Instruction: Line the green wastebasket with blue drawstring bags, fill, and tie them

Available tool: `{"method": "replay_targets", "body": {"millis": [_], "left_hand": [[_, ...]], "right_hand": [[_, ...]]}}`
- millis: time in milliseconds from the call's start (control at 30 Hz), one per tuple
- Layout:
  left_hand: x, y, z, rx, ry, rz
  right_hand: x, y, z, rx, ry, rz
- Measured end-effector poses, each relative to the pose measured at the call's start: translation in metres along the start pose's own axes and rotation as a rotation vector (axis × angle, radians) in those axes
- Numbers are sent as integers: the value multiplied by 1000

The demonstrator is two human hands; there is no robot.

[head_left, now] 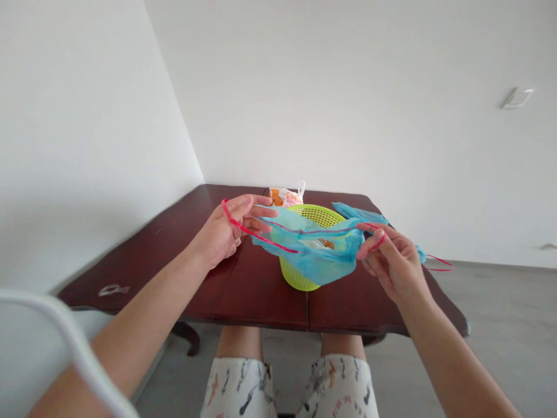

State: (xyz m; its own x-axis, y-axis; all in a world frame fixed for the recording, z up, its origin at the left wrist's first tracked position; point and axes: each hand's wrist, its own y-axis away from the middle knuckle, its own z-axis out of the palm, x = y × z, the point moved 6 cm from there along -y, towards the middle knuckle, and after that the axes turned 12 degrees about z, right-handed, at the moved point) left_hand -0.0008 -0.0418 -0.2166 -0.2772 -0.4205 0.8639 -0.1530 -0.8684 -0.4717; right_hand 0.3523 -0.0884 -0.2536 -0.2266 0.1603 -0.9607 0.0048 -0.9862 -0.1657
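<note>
My hands hold a thin blue plastic bag point(308, 249) stretched between them above a dark red wooden table point(256, 296). A red drawstring point(256, 233) runs along the bag's edge. My left hand point(228, 229) has the string hooked around its fingers, and the bag's edge lies near the fingertips. My right hand point(389, 261) pinches the string and a fold of the bag. Behind and under the bag stands a lime-green mesh basket point(296, 276), partly hidden by it. A white and orange plastic bag point(285, 197) shows behind the basket.
The table stands against a white wall point(348, 98) on the far side and another white wall point(87, 128) on the left. Grey floor point(500, 313) lies to the right. My patterned shorts point(287, 386) show below the table's near edge, and a blurred white curved band point(65, 342) crosses the lower left.
</note>
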Motion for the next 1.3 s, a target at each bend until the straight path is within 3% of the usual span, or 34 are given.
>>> {"method": "replay_targets", "body": {"millis": [267, 400, 600, 800, 933, 1067, 1167, 1300], "left_hand": [[-7, 25, -27, -460, -98, -300], [1, 37, -36, -579, -40, -287], [7, 42, -47, -435, 55, -103], [22, 49, -54, -132, -190, 128], [55, 54, -24, -35, -396, 397], [68, 45, 21, -125, -620, 615], [48, 30, 30, -165, -764, 592], [13, 28, -9, 1, -835, 307]], "right_hand": [[3, 8, -1, -45, 52, 3], [6, 11, 4, -66, 132, 63], [9, 14, -2, 83, 90, 77], [1, 17, -8, 225, 133, -40], [-8, 22, -2, 307, 163, -148], [-16, 22, 20, 235, 113, -243], [-25, 23, 36, 208, 150, -334], [-33, 28, 39, 268, 268, -381]]}}
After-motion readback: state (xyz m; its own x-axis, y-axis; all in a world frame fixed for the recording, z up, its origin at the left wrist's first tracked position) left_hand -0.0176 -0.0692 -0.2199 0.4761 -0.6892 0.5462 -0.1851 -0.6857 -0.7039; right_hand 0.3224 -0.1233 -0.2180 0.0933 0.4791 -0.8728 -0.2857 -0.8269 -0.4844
